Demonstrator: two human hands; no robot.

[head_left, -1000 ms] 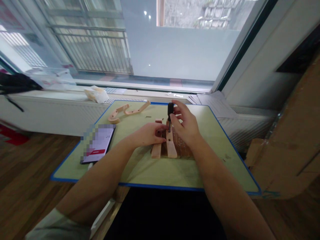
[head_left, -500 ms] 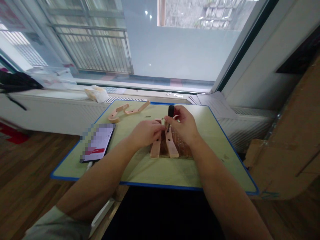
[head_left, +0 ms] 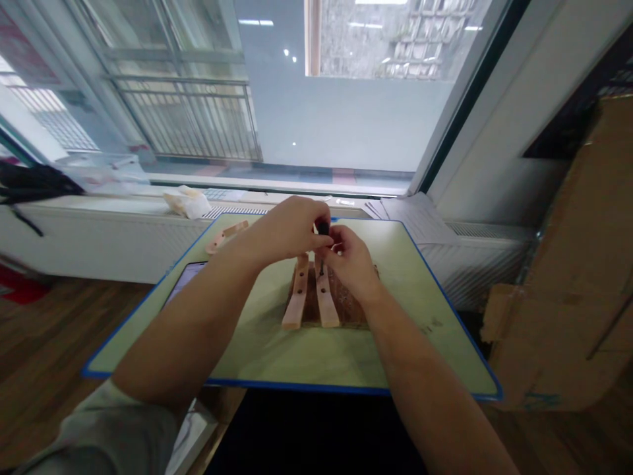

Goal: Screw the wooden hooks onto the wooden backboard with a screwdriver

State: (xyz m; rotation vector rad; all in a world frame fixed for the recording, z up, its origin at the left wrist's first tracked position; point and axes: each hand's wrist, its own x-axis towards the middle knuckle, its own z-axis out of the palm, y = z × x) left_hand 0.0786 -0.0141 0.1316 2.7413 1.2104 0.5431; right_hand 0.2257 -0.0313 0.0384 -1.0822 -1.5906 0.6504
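Note:
Two pale wooden strips (head_left: 297,297) lie side by side on a darker wooden block (head_left: 346,305) in the middle of the green mat (head_left: 277,349). A small screwdriver with a black handle (head_left: 323,229) stands upright over the right strip. My right hand (head_left: 349,262) is closed around its lower part. My left hand (head_left: 289,229) has come over from the left and pinches the top of the black handle. Both hands touch each other above the strips.
A curved wooden piece (head_left: 225,235) lies at the mat's far left, partly behind my left arm. A phone (head_left: 182,282) shows beside that arm. A white crumpled item (head_left: 188,202) rests on the window ledge. Cardboard boxes (head_left: 568,277) stand at the right.
My left hand has lifted off the strips and moved up to the screwdriver's handle top. The camera has tilted, so the mat sits lower and the phone is mostly covered.

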